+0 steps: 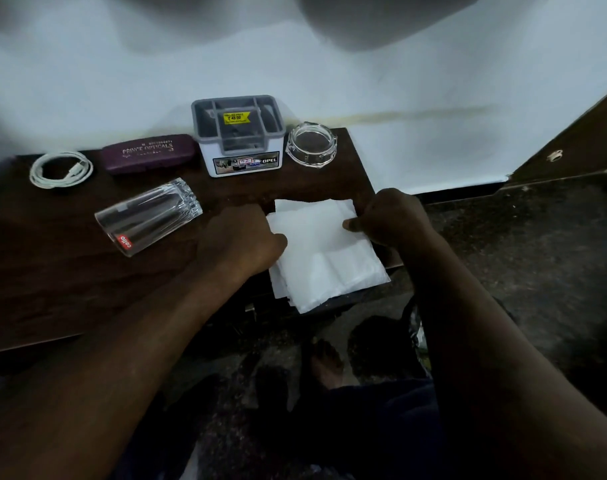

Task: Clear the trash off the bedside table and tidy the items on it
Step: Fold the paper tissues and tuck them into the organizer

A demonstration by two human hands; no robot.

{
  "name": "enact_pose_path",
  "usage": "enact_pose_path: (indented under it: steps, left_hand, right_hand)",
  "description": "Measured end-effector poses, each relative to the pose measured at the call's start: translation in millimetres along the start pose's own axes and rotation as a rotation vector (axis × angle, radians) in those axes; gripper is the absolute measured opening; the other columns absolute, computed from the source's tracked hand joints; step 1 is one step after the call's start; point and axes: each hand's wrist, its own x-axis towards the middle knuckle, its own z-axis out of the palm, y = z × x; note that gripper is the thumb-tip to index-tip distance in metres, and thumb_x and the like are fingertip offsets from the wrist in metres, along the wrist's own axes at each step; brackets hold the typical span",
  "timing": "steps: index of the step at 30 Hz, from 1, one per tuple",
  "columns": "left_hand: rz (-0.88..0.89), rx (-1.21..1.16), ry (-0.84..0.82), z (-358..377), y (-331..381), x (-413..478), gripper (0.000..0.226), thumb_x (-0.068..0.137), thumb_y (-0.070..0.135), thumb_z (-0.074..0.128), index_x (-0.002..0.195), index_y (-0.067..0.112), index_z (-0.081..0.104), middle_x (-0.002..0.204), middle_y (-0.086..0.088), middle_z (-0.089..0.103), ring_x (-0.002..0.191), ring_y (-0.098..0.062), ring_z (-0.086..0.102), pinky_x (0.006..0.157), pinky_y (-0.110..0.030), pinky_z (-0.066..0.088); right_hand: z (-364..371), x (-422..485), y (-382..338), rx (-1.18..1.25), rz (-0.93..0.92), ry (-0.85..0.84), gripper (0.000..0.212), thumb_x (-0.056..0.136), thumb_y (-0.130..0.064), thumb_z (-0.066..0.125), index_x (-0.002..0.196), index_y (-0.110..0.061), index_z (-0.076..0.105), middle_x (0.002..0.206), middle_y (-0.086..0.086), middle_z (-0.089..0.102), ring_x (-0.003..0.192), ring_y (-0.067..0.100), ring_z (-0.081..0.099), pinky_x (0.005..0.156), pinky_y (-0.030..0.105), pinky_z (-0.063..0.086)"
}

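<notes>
- We are looking down on the dark wooden tabletop (70,271). The stack of white paper tissues (326,251) lies at its front right corner, with the near sheets poking out past the edge.
- Both hands are on it. The left hand (239,237) has its fingers curled and grips the stack's left edge, while the right hand (388,220) pinches the right edge with the thumb on top.
- We read this as the tissues being gathered, either to square them up or to lift them away. We cannot tell whether they count as trash or as keepers.
- To do it well, we want both grips to catch every layer, because the lower sheets fan out unevenly at the front and could slide off toward the floor.
- We would press the edges inward together and draw the stack back onto the tabletop before lifting it level.
- Thin paper tears and creases easily, so a light, even squeeze beats a hard pinch.
- Watch the left side: a clear ribbed glass tumbler (149,216) with a red label lies on its side near the left hand. We judge that a knock from the wrist could set it rolling.
- Along the wall we see a coiled white charging cable (61,169), a maroon spectacle case (149,153), a grey-and-white plastic organiser box (238,136) and a clear glass ashtray (311,143), all well apart from the tissues.
</notes>
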Motion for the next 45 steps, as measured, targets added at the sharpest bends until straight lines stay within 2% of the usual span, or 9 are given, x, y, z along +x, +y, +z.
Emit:
enact_pose_path:
  steps: [6, 9, 14, 21, 25, 33, 37, 41, 45]
  left_hand:
    - [-0.214, -0.491, -0.137, -2, 6, 0, 0.03, 0.078, 0.032, 0.083, 0.091, 0.007, 0.073, 0.093, -0.008, 0.072, 0.082, -0.023, 0.067, 0.057, -0.027, 0.04]
    - [-0.335, -0.748, -0.164, -1, 9, -2, 0.029, 0.076, 0.017, 0.087, 0.094, 0.0, 0.072, 0.096, -0.012, 0.072, 0.081, -0.024, 0.066, 0.06, -0.028, 0.045]
    - [-0.432, -0.959, -0.245, 0, 16, -3, 0.024, 0.076, 0.006, 0.085, 0.095, -0.001, 0.071, 0.097, -0.011, 0.073, 0.076, -0.021, 0.065, 0.058, -0.026, 0.042]
    - [-0.386, -1.102, -0.268, 6, 14, 3, 0.024, 0.077, 0.003, 0.083, 0.096, 0.011, 0.07, 0.1, -0.011, 0.078, 0.094, -0.032, 0.075, 0.086, -0.046, 0.061]
    - [-0.381, -1.172, -0.307, 9, 14, 1, 0.039, 0.079, -0.004, 0.079, 0.111, 0.012, 0.065, 0.107, -0.009, 0.077, 0.096, -0.029, 0.074, 0.09, -0.048, 0.06]
    - [-0.336, -1.31, -0.106, -7, 6, 11, 0.023, 0.075, -0.01, 0.078, 0.095, -0.002, 0.075, 0.091, -0.014, 0.079, 0.083, -0.033, 0.077, 0.077, -0.046, 0.065]
    - [-0.296, -1.408, -0.021, -29, -4, 17, 0.023, 0.078, 0.0, 0.083, 0.1, 0.004, 0.078, 0.094, -0.011, 0.081, 0.085, -0.031, 0.079, 0.07, -0.044, 0.065]
    - [-0.192, -1.38, 0.082, -37, -15, 16, 0.025, 0.081, 0.01, 0.084, 0.105, 0.014, 0.079, 0.101, -0.005, 0.081, 0.094, -0.027, 0.078, 0.085, -0.049, 0.063]
    - [-0.071, -1.305, 0.238, -51, -27, 14, 0.02, 0.084, 0.017, 0.084, 0.102, 0.021, 0.078, 0.099, 0.003, 0.081, 0.091, -0.016, 0.078, 0.075, -0.035, 0.061]
  right_hand:
    - [4, -10, -6, 0.287, 0.148, -0.206, 0.047, 0.064, -0.033, 0.098, 0.095, -0.012, 0.07, 0.074, 0.013, 0.076, 0.062, 0.026, 0.071, 0.06, 0.038, 0.064]
    - [5, -14, -12, 0.347, 0.224, -0.288, 0.05, 0.064, -0.025, 0.099, 0.103, -0.008, 0.072, 0.094, 0.02, 0.079, 0.085, 0.033, 0.078, 0.077, 0.055, 0.064]
    - [7, -7, -19, 0.381, 0.198, -0.33, 0.077, 0.04, -0.034, 0.1, 0.107, -0.009, 0.071, 0.103, 0.016, 0.078, 0.092, 0.034, 0.077, 0.083, 0.056, 0.063]
    - [-1, -11, -31, 0.467, 0.175, -0.327, 0.048, 0.073, -0.016, 0.093, 0.114, -0.004, 0.071, 0.107, 0.015, 0.076, 0.095, 0.034, 0.073, 0.086, 0.048, 0.061]
    - [0, -14, -40, 0.497, 0.113, -0.327, 0.059, 0.058, -0.022, 0.097, 0.11, -0.004, 0.075, 0.104, 0.014, 0.078, 0.093, 0.034, 0.075, 0.09, 0.05, 0.061]
    - [-6, -18, -51, 0.693, -0.054, -0.103, 0.027, 0.074, -0.013, 0.089, 0.096, -0.015, 0.072, 0.095, 0.004, 0.077, 0.08, 0.02, 0.072, 0.065, 0.027, 0.06]
    - [-5, -20, -67, 0.778, -0.139, 0.027, 0.061, 0.062, -0.032, 0.09, 0.118, -0.016, 0.072, 0.109, 0.0, 0.077, 0.1, 0.024, 0.073, 0.09, 0.044, 0.062]
    - [-1, -26, -82, 0.877, -0.22, 0.094, 0.028, 0.074, -0.016, 0.089, 0.094, -0.029, 0.074, 0.104, -0.001, 0.08, 0.097, 0.018, 0.076, 0.092, 0.047, 0.062]
    - [1, -34, -104, 0.941, -0.312, 0.174, 0.026, 0.073, -0.021, 0.088, 0.089, -0.035, 0.072, 0.101, -0.004, 0.08, 0.099, 0.018, 0.076, 0.091, 0.05, 0.061]
